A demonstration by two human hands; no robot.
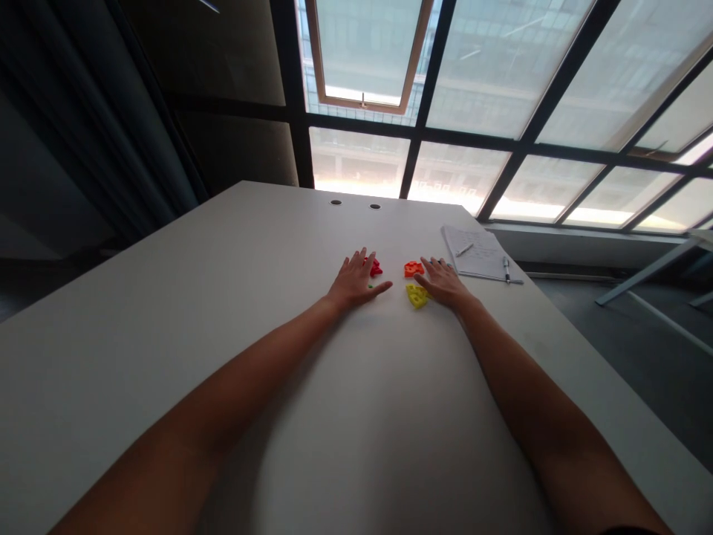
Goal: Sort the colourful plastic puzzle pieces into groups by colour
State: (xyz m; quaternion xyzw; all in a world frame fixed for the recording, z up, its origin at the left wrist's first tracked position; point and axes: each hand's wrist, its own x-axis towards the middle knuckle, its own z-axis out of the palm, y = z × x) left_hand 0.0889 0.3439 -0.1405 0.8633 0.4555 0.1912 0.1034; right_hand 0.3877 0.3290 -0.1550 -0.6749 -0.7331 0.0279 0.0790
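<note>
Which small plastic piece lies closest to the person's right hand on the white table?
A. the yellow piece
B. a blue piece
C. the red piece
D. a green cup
A: the yellow plastic piece lies on the white table right beside the thumb of the right hand, while the red plastic piece sits by the fingers of the left hand.

White table (167, 312), 2 cable holes at far edge. On it: red piece (375, 267), orange piece (413, 268), yellow piece (417, 296), paper sheet (479, 253) w/ pen (506, 268). Both hands flat on top.
</note>
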